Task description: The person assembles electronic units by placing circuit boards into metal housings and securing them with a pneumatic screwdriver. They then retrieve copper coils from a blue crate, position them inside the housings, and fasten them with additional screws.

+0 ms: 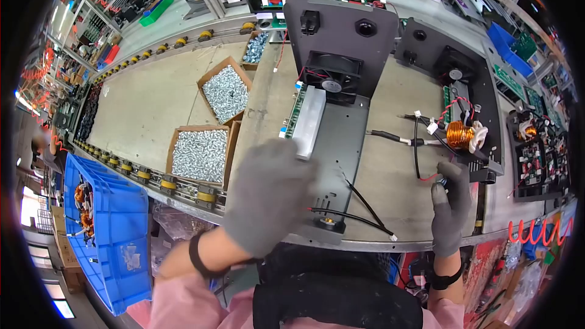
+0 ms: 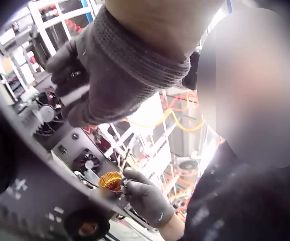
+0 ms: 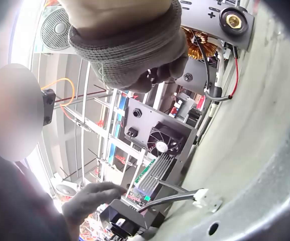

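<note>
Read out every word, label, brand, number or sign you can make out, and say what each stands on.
"+" on the grey metal plate, as a plus-shaped mark.
No word, brand or number is readable.
Too small or blurred: the centre of the black fan, any print on the green circuit board, and the pale patch on the blue bin.

Your head camera looks forward and down over the workbench (image 1: 384, 201). Up close, the wrist cameras look past your left glove (image 2: 117, 75) and right glove (image 3: 135, 57); all three apparently share a black cooling fan (image 1: 332, 82).
</note>
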